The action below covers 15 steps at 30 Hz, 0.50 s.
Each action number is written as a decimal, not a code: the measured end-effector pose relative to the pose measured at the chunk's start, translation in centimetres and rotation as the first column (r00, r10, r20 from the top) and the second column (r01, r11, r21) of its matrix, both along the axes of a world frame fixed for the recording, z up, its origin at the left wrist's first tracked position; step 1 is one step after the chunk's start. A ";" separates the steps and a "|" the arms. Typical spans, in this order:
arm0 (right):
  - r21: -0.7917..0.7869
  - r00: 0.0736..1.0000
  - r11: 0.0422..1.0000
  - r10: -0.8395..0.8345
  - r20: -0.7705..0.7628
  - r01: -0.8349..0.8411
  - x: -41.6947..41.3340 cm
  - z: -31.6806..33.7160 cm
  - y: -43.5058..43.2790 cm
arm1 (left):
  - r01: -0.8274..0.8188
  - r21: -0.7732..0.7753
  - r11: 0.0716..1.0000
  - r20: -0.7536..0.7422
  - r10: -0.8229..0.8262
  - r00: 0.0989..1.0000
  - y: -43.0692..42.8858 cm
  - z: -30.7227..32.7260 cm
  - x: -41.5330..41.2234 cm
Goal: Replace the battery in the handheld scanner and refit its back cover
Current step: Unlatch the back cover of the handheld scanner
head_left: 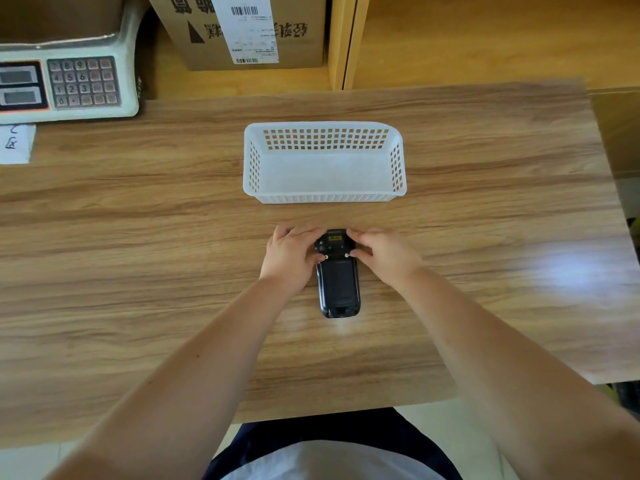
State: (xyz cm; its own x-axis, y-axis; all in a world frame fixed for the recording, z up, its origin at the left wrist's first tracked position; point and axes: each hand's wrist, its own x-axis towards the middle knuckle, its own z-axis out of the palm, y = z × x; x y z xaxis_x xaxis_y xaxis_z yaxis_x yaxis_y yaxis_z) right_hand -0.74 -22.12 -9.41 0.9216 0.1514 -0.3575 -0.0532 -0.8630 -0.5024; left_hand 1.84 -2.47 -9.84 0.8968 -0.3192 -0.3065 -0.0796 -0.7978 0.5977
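Observation:
A black handheld scanner lies back side up on the wooden table, its long axis pointing away from me, with its back cover in place. My left hand grips the scanner's far end from the left, thumb tip at a small light latch. My right hand holds the same end from the right, thumb tip at the matching latch. A yellow label shows between my fingers. No loose battery is in view.
A white perforated plastic basket stands just beyond the scanner and holds nothing. A weighing scale with a keypad sits at the far left, a paper note beside it. A cardboard box stands behind.

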 end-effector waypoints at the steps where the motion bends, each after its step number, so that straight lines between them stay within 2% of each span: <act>1: -0.023 0.999 0.999 0.040 0.001 -0.040 0.1 -0.1 -0.1 | 0.002 0.002 1.000 0.003 -0.002 1.000 0.0 0.0 0.0; 8: -0.244 0.965 0.940 0.258 0.048 -0.239 0.2 -0.7 -0.4 | 0.021 -0.002 1.000 0.007 -0.021 1.000 0.0 -0.1 0.3; 12: -0.292 0.930 0.921 0.318 0.187 -0.257 0.1 -0.9 -0.3 | 0.008 -0.011 1.000 -0.006 -0.008 1.000 -0.2 -0.1 0.6; 15: -0.348 0.902 0.896 0.367 0.229 -0.277 -0.3 -1.1 -0.1 | 0.007 -0.021 1.000 0.002 -0.007 1.000 -0.3 -0.1 0.5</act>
